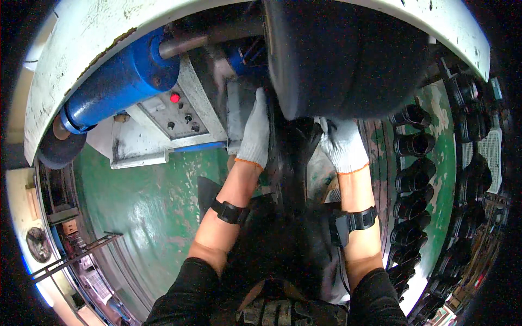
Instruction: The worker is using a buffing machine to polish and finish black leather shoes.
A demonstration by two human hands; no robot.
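Note:
Both my hands wear white knit gloves with orange cuffs. A dark item, which looks like a black boot (293, 155), stands between them, its outline partly lost in shadow. My left hand (256, 127) lies along its left side, fingers long and pressed together. On the other side my right hand (341, 142) is closed on the upper right part, fingers bent. Just above is a large black buffing wheel (348, 60), its surface blurred. The boot's upper end is at or close under the wheel; whether they touch, I cannot tell.
A white machine hood (179, 13) arches over the wheel. To the left are a blue motor housing (122, 79), a control panel (182, 117) with a red button, and a smaller dark wheel (61, 148). Rows of black footwear (413, 144) stand on racks at right.

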